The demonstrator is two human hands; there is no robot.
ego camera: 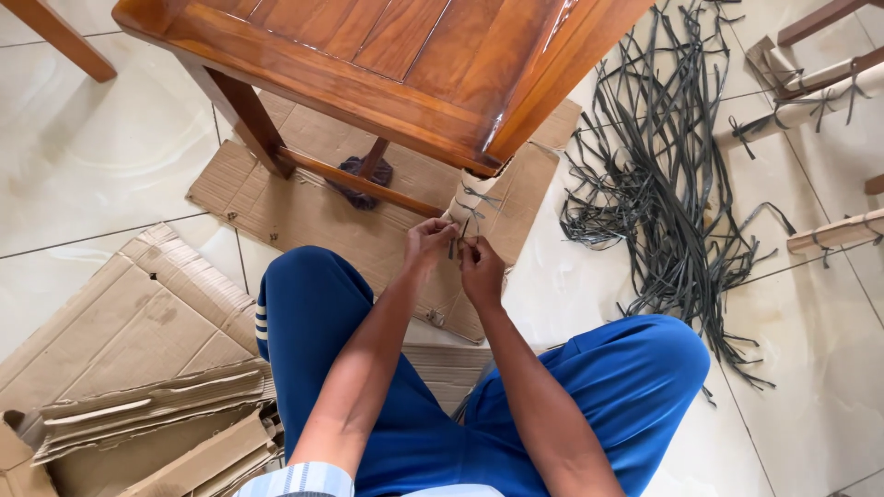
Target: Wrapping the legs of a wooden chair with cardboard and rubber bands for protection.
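Observation:
A glossy wooden chair (387, 55) stands in front of me on the tiled floor. Its near right leg (479, 198) is wrapped in brown cardboard, with dark straps tied around it. My left hand (429, 241) and my right hand (481, 267) meet at the bottom of that wrapped leg. Both pinch the ends of a dark strap (458, 237) between the fingertips. My knees, in blue trousers, spread out to either side below the hands.
A flat cardboard sheet (304, 202) lies under the chair, with a dark rag (361, 179) on it. Torn cardboard pieces (138, 368) are piled at the lower left. A heap of dark straps (663, 166) lies to the right, beside other wrapped wooden legs (829, 92).

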